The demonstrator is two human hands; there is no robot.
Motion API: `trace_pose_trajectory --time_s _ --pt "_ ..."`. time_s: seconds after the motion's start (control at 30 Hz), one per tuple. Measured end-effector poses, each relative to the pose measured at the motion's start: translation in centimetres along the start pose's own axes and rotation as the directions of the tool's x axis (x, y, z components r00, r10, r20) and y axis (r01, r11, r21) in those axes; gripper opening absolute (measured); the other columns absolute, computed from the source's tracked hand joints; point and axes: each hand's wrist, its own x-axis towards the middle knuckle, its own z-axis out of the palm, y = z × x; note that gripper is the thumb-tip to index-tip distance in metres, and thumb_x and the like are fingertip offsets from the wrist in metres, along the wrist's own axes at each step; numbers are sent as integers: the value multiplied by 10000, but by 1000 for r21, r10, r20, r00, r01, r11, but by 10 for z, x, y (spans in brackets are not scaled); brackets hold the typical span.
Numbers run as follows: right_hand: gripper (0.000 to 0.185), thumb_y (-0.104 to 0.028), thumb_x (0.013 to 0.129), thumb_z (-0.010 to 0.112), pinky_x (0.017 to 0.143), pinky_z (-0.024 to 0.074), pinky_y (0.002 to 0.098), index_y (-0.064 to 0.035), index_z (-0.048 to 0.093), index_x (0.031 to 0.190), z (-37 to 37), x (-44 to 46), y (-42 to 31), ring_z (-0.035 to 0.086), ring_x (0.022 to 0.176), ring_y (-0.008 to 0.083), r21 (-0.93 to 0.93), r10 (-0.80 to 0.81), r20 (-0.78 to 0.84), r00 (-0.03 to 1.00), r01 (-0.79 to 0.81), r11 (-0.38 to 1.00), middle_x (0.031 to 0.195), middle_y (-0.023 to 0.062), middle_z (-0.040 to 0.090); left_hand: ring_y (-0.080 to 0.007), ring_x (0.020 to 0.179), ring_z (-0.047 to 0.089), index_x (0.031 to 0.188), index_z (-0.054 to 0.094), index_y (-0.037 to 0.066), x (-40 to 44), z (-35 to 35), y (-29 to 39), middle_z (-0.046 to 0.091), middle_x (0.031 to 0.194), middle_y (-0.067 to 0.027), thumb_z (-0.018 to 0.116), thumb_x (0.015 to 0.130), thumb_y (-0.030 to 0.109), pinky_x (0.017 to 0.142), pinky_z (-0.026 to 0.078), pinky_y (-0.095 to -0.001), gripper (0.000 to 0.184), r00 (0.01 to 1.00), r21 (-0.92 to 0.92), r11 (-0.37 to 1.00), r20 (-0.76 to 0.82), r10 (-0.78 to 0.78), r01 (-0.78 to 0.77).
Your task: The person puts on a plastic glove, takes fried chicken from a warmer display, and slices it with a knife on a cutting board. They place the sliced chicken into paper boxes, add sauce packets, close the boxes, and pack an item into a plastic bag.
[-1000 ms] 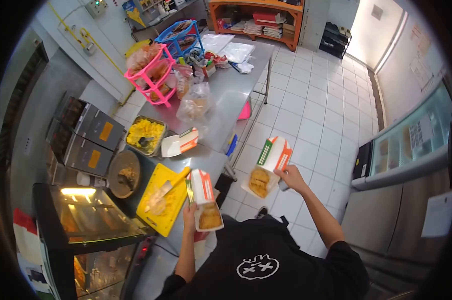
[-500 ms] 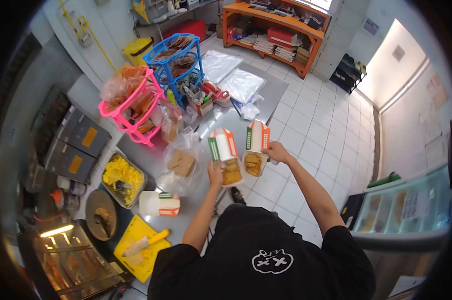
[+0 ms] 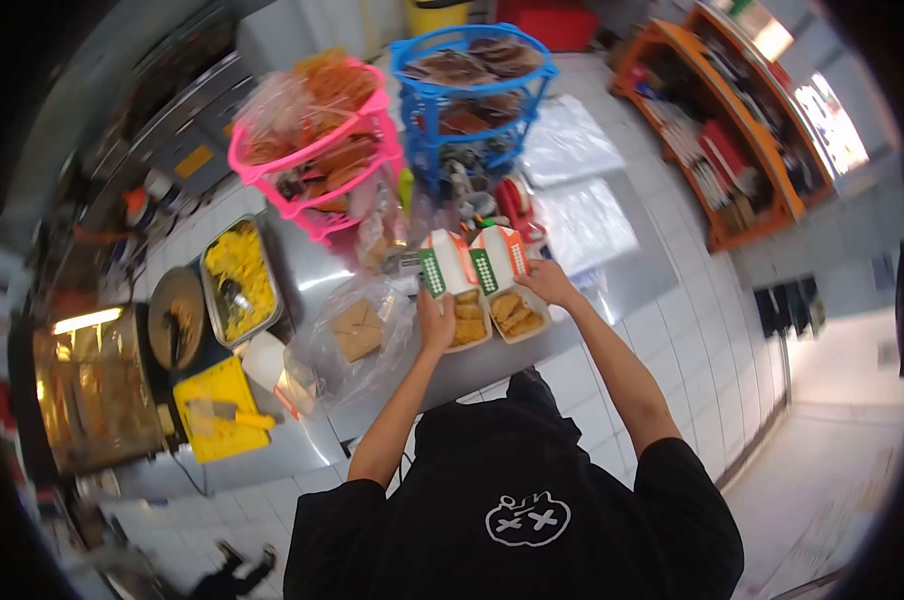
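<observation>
In the head view, the near edge of the steel table (image 3: pixel 317 265) runs just below both cartons, between them and your body. On your right, past the right forearm, the table stops and tiled floor (image 3: pixel 672 330) begins. Room is tightest at the far side: the open lids lie close to the red dispenser (image 3: pixel 515 205), with the blue rack (image 3: pixel 467 92) behind it. Toward your left, a strip of steel separates the left forearm from a clear bag (image 3: pixel 357 330) around a brown packet.

Your left hand (image 3: pixel 435 325) is closed on the outer side of the left carton (image 3: pixel 452 260); some fingers are hidden. Your right hand (image 3: pixel 550 285) pinches the right carton (image 3: pixel 498 258) at its outer side, where lid meets tray. Both cartons stand open side by side, golden pieces (image 3: pixel 517 315) inside; whether they bear on the steel, you cannot tell.
</observation>
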Motion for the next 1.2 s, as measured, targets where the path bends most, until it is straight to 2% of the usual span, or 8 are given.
trace_pose_trajectory --time_s 0.23,0.43,0.53,0.63,0.73,0.83,1.03,1.2 --pt "205 -44 910 601 918 517 384 6 712 1075 -60 -24 6 693 1035 310 120 -162 -260 952 198 973 1074 192 725 -466 1055 632 1097 657 -68 9 -80 112 677 1072 -303 550 959 342 923 480 -514 445 822 363 878 360 -442 313" --pt "311 38 916 554 914 474 280 -13 632 1212 -145 -52 -15 605 1038 137 578 -10 -112 994 73 813 1071 75 675 -436 1002 664 1063 678 -2 149 -171 171 674 1002 -286 513 979 199 800 505 -494 274 932 405 906 -360 36 122" --pt "348 51 938 529 863 472 237 -20 588 1273 -159 -45 -9 590 952 93 591 -91 -88 992 126 797 1049 47 651 -424 1068 650 1158 651 -7 254 -192 70 691 1134 -241 518 952 204 923 518 -477 323 890 591 806 -384 244 34" --pt "334 42 942 538 802 472 223 -12 602 1266 -186 -48 -26 592 899 76 656 -100 -46 994 106 747 1052 40 651 -413 1198 592 1270 608 12 302 -200 53 616 1306 -252 559 926 291 1033 477 -473 446 960 798 534 -255 -119 278" --pt "326 28 947 544 804 472 225 -2 614 1264 -194 -60 -29 597 920 78 680 -86 -140 986 159 716 1074 44 657 -389 1246 579 1406 557 148 316 -199 35 579 1389 -220 650 863 428 1060 472 -457 618 831 830 525 -420 365 188" --pt "329 19 952 550 847 475 234 6 617 1273 -197 -83 -20 604 969 89 709 19 -98 995 56 703 1134 59 656 -403 1184 618 1389 585 182 330 -206 9 655 1286 -201 686 839 440 1034 497 -456 616 786 837 521 -431 444 165" --pt "323 9 949 569 886 482 271 11 626 1267 -188 -118 -8 603 1011 125 772 202 -193 960 21 635 1156 88 650 -447 1085 632 1164 687 84 274 -200 94 674 1133 -267 684 845 251 973 509 -473 360 972 732 656 -235 -8 183" --pt "337 18 940 574 933 478 280 30 616 1274 -179 -125 -23 613 1050 135 783 220 -202 954 22 622 1177 84 656 -348 813 660 884 612 -14 123 -159 181 646 869 -206 605 895 79 696 551 -391 93 897 644 756 -396 196 119"
